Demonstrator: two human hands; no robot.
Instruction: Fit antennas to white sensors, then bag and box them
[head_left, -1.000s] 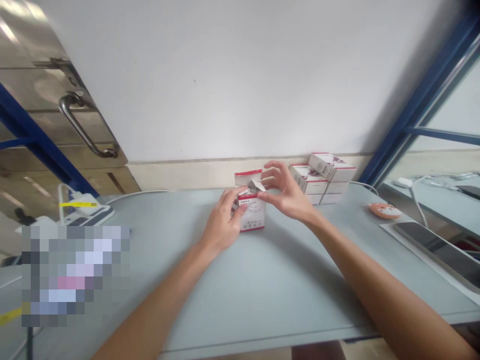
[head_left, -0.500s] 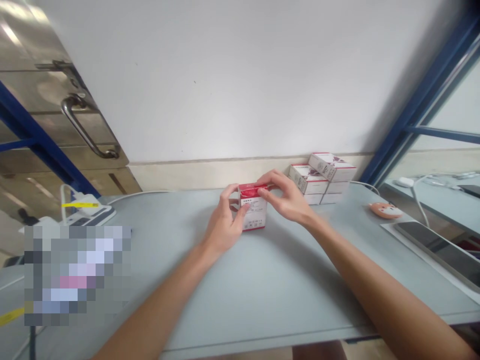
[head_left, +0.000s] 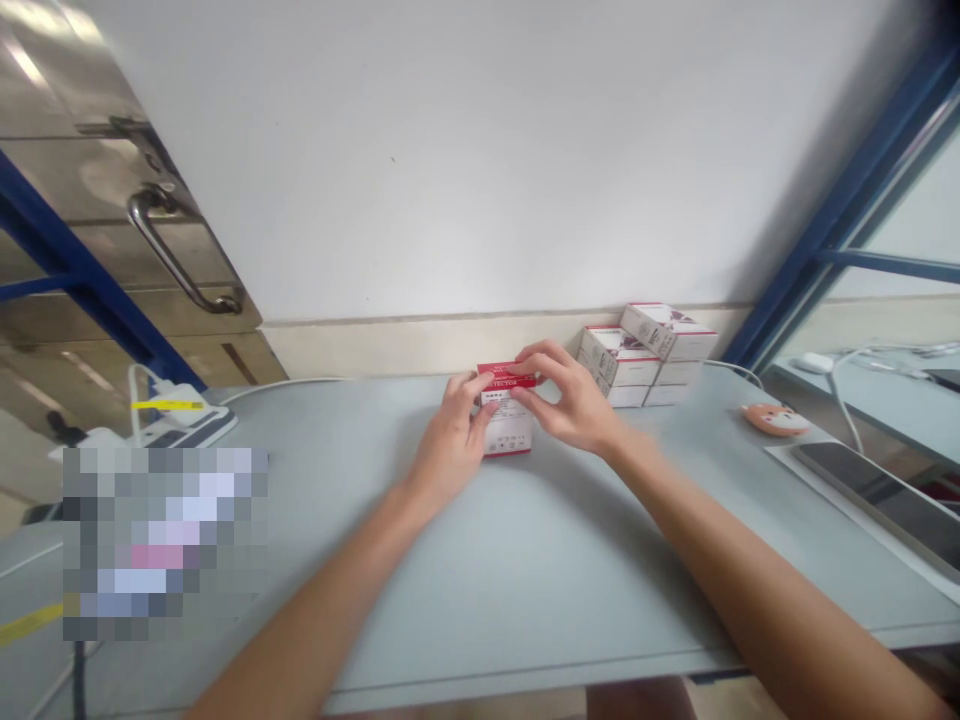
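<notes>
A small white and red cardboard box (head_left: 510, 432) stands upright on the grey table (head_left: 525, 570), in front of the wall. Its red top flap is folded over, and part of the lettering "DETECTOR" shows on the front edge. My left hand (head_left: 452, 430) grips the box's left side, with fingertips at the upper corner. With thumb and fingers my right hand (head_left: 566, 398) pinches the flap at the upper right corner. Both hands are closed on the box; the inside of the box is hidden.
Several similar white boxes (head_left: 628, 370) are stacked against the wall, right of my right hand. Farther right lie an orange animal-faced object (head_left: 776, 419) and a dark flat device (head_left: 877, 490). A power strip (head_left: 191, 430) with cables and a blurred-out patch are at the left.
The red flap has come down over the box's front edge, showing its lettering. My left fingers have moved onto the top, and my right hand has shifted slightly with the flap.
</notes>
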